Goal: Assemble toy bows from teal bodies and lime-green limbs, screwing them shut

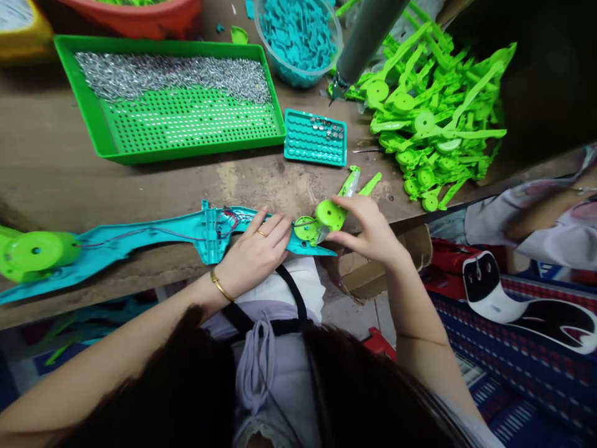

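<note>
A long turquoise plastic shell [161, 235] lies across the table's front edge, its hollow side up, with thin red and dark wires inside. My left hand [261, 252] lies over its right part, fingers bent around it and holding it. At the shell's right end, my right hand [370, 227] grips a bright green plastic part with a round disc [330, 214] between thumb and fingers. Just left of that disc, a second green round piece [305, 229] sits on the shell. Another green round part [38, 252] rests at the shell's far left end.
A green perforated tray [196, 134] holds many small screws. Beside it are a small teal tray [316, 152] with metal pieces, a tub of turquoise parts [298, 40], a hanging screwdriver [368, 40] and a green parts pile [433, 118]. Another person's arm [536, 211] is at right.
</note>
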The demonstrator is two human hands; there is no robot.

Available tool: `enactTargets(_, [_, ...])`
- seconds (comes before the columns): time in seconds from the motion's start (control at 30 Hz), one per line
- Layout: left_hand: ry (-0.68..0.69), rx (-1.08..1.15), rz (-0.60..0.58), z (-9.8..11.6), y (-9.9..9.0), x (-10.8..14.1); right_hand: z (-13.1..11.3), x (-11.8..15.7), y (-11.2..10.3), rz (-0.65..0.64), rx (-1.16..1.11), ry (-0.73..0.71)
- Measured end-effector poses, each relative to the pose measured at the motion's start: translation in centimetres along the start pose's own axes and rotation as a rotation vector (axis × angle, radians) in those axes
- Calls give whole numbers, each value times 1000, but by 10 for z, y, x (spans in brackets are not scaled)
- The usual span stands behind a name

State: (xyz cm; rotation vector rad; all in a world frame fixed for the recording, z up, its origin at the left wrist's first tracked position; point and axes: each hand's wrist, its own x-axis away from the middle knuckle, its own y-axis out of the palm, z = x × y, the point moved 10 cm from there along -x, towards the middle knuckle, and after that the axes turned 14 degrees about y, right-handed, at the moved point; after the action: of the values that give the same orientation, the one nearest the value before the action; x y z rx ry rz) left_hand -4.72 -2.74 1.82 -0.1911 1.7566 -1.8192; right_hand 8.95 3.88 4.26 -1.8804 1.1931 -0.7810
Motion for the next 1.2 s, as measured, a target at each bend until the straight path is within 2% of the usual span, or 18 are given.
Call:
enactTargets(0.1, [7, -13, 2, 0, 0, 0, -17, 1, 25, -106, 67, -79])
enactTargets(0.2, [11, -22, 7, 0, -1, -1, -25, 0, 37, -123, 103, -110])
enactTargets(0.53, [3, 2, 6, -4, -1, 0, -28, 7, 40, -97, 86, -165])
enactTargets(0.77, [-26, 91, 4, -6, -6, 1, -20, 7, 47, -90, 28, -148])
enactTargets(0.93, [-18, 107, 10, 8, -3, -9, -18, 10, 50, -94, -25, -120])
enactTargets(1.03, [14, 79, 35, 17, 1, -16, -16, 9, 46, -150, -90, -112])
enactTargets(1.1, [27, 47, 55, 18, 1, -19, -5, 0, 33, -139, -166, -97])
enactTargets(1.13, [35, 35, 59, 18, 0, -20, 7, -9, 20, -70, -193, -48])
enactTargets(1.2, [50, 20, 55, 17, -2, -21, 49, -29, -9, 165, -197, 142])
